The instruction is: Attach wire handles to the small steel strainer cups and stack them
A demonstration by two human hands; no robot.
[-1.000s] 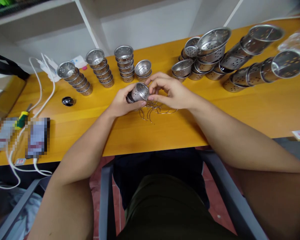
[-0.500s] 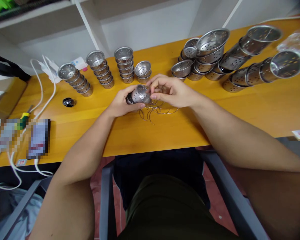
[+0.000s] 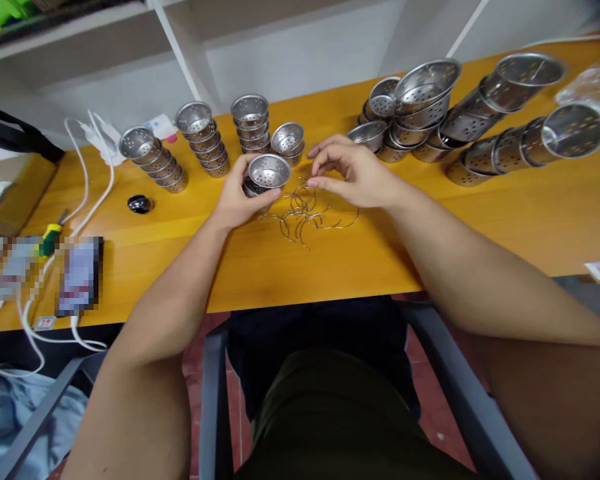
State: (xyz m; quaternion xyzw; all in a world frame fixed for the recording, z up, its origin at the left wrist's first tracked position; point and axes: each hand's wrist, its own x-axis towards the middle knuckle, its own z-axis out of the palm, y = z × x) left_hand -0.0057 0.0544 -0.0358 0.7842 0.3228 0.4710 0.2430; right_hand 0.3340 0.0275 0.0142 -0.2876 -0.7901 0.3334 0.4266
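Observation:
My left hand [image 3: 241, 195] is wrapped round a perforated metal cup [image 3: 269, 171], its open mouth facing up and its holed bottom showing inside. Beneath that cup, partly behind my fingers, a second metal rim shows. My right hand [image 3: 353, 172] hovers just right of the cup, thumb and fingers apart, with nothing visible between them. Below and between the two hands lies a loose tangle of thin curved metal wires [image 3: 300, 217] on the orange table [image 3: 260, 273]. A short stack of similar cups [image 3: 288, 141] stands right behind the held cup.
More perforated cups stand in stacks at the back left [image 3: 203, 143] and leaning stacks at the right [image 3: 525, 140]. On the left are a small black object [image 3: 140, 204], white cables [image 3: 111, 170], a green-yellow screwdriver [image 3: 51, 237] and a phone [image 3: 80, 277].
The cup in my left hand has turned from lying sideways to mouth up. My right hand has drawn away from it, and its fingers have parted.

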